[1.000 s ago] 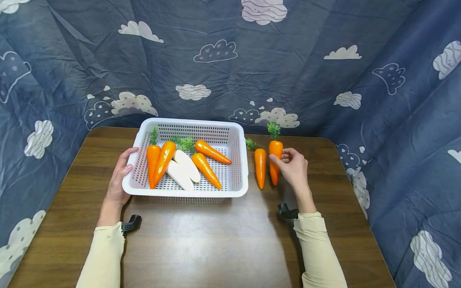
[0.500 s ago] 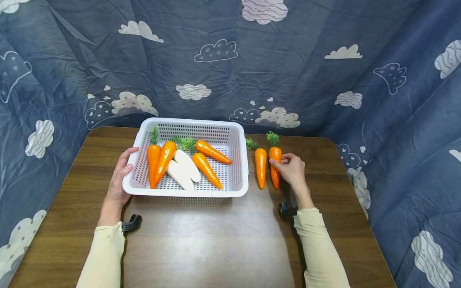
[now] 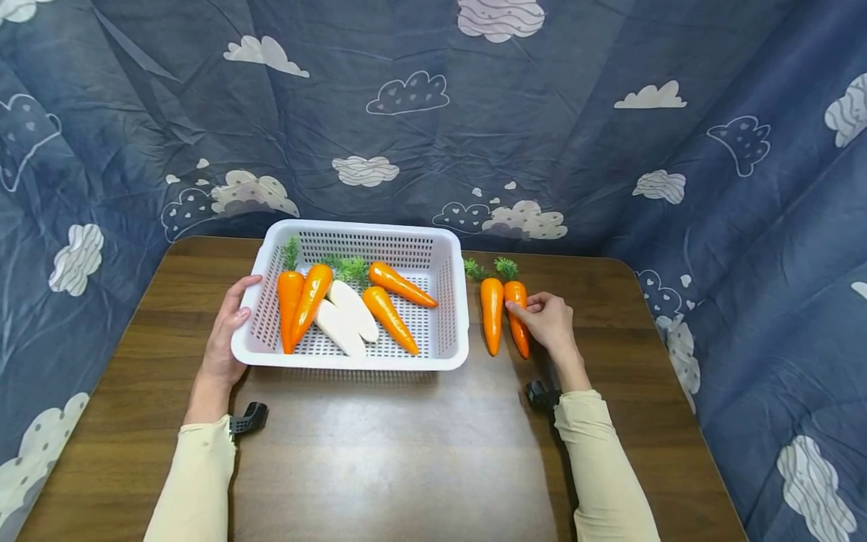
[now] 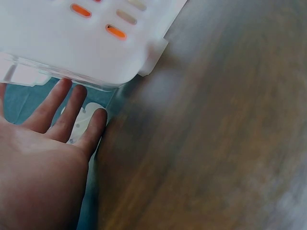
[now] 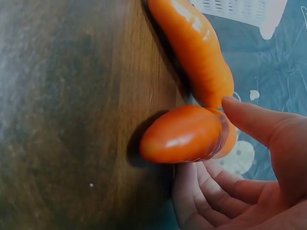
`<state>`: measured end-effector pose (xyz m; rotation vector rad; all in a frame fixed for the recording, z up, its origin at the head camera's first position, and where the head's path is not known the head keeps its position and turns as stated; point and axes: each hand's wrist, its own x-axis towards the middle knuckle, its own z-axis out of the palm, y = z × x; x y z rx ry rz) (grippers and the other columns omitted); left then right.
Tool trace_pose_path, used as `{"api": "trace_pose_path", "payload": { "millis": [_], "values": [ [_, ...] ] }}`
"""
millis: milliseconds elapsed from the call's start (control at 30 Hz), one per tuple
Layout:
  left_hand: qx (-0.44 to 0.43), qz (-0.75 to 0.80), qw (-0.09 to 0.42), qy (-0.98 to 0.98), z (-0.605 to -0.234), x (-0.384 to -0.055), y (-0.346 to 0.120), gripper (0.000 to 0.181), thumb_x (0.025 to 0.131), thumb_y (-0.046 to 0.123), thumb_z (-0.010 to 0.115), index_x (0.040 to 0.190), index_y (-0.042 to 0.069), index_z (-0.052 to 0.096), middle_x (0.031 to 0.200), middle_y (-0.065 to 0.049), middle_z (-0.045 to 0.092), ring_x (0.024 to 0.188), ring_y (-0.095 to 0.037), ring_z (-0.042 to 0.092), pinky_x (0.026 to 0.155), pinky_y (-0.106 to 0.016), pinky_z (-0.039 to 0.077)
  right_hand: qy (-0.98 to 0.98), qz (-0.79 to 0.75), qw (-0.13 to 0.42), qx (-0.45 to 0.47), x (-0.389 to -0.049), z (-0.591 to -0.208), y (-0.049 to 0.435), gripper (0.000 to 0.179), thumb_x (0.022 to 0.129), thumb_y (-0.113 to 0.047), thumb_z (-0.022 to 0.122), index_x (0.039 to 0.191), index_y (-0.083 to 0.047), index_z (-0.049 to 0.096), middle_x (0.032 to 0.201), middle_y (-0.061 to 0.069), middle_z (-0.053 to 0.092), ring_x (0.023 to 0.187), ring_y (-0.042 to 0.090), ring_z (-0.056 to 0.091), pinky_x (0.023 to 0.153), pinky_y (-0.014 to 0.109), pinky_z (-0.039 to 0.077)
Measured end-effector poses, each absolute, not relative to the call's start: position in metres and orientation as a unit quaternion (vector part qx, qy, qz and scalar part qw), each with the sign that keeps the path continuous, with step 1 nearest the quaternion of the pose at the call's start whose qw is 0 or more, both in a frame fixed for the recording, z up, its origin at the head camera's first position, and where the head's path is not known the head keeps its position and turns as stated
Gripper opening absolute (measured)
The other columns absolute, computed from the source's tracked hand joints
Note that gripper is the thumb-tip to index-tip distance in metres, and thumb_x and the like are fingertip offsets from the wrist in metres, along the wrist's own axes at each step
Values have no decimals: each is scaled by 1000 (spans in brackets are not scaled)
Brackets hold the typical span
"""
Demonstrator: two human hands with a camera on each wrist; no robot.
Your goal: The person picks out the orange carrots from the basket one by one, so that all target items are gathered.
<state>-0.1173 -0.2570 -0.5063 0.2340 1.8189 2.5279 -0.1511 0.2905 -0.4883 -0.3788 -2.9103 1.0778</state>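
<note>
My right hand (image 3: 550, 320) pinches a carrot (image 3: 518, 316) with a green leafy top between thumb and fingers. The carrot lies on the table just right of a second carrot (image 3: 491, 316); in the right wrist view the held carrot (image 5: 187, 136) is seen tip-on, close to the other carrot (image 5: 196, 48). My left hand (image 3: 222, 339) rests against the left end of a white perforated basket (image 3: 348, 363). In the left wrist view that hand's fingers (image 4: 72, 112) reach fairly straight to the basket's edge; its thumb is mostly hidden there.
Inside the basket lie several carrots (image 3: 391, 320), some leaning on each other, and two white radish-like vegetables (image 3: 341, 329). The wooden table (image 3: 379, 452) ends at the back against a dark blue cloud-print curtain (image 3: 406, 135).
My right hand has drawn the carrot a little toward me and set it beside the other one, its leafy end now tilted left. The left hand and basket have stayed put.
</note>
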Motion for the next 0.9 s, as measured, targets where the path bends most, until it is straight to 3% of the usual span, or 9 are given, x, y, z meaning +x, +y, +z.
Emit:
{"api": "trace_pose_path", "payload": {
  "millis": [200, 400, 467, 600, 700, 800, 900],
  "values": [
    [79, 809, 8, 582, -504, -118, -257, 56, 103, 24, 39, 159, 21, 38, 163, -5, 28, 132, -31, 41, 94, -30, 59, -924, 359, 24, -127, -146, -484, 294, 57, 94, -48, 77, 114, 5, 70, 107, 25, 76, 106, 39, 63, 83, 35, 47],
    [78, 810, 7, 582, -504, -117, -257, 56, 102, 24, 39, 158, 21, 39, 162, -5, 29, 132, -31, 41, 95, -31, 59, -924, 359, 28, -128, -143, -482, 300, 57, 96, -49, 74, 117, 5, 69, 104, 24, 76, 88, 34, 73, 70, 22, 50],
    [77, 810, 8, 582, -505, -116, -257, 56, 102, 24, 39, 158, 22, 39, 162, -5, 28, 132, -31, 41, 94, -31, 59, -923, 360, 33, -133, -142, -482, 299, 58, 97, -48, 74, 119, 5, 68, 105, 24, 76, 85, 34, 74, 67, 23, 53],
    [77, 811, 8, 580, -504, -116, -257, 56, 103, 25, 39, 159, 22, 39, 162, -5, 28, 132, -31, 41, 94, -31, 59, -914, 368, 86, -151, -141, -482, 296, 60, 96, -45, 75, 132, 3, 62, 122, 24, 72, 99, 37, 74, 82, 40, 59],
    [79, 811, 6, 580, -504, -116, -257, 56, 103, 25, 39, 159, 21, 39, 163, -5, 28, 133, -31, 40, 95, -31, 59, -899, 380, 149, -157, -142, -480, 292, 61, 95, -39, 76, 139, 0, 58, 135, 22, 67, 109, 38, 73, 96, 50, 56],
    [81, 811, 6, 580, -505, -117, -257, 56, 103, 25, 40, 158, 21, 39, 163, -5, 28, 134, -31, 40, 96, -31, 58, -891, 386, 191, -143, -144, -475, 288, 58, 94, -32, 78, 139, -1, 59, 137, 21, 65, 111, 39, 72, 99, 52, 53],
    [82, 810, 6, 581, -506, -119, -258, 56, 102, 25, 40, 158, 21, 39, 163, -5, 28, 134, -31, 40, 97, -31, 57, -893, 386, 198, -122, -143, -467, 280, 54, 94, -29, 79, 136, -1, 62, 134, 21, 66, 111, 39, 69, 100, 51, 52]
  ]
}}
